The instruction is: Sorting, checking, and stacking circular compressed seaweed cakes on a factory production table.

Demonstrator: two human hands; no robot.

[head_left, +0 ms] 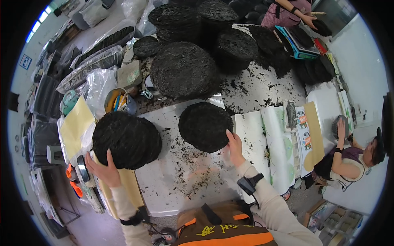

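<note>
A thin round black cake of what looks like dried seaweed (205, 127) is pinched at its right edge by my right hand (234, 148), thumb on top. It is over the metal tabletop (164, 192); whether it touches the surface I cannot tell. To the left stands a thick stack of similar round black cakes (126, 140). Against the near left side of that stack lies my left hand (104, 170), fingers spread and thumb along its edge. Black crumbs are scattered on the metal between my hands.
Tall stacks of round black cakes (184, 71) rise beyond my hands. At the left are a tin of pens (121, 102), orange-handled scissors (76, 188) and yellow paper (78, 127). Printed packaging (303, 135) lies right. Co-workers handle black cakes at far right (344, 160) and top right (291, 12).
</note>
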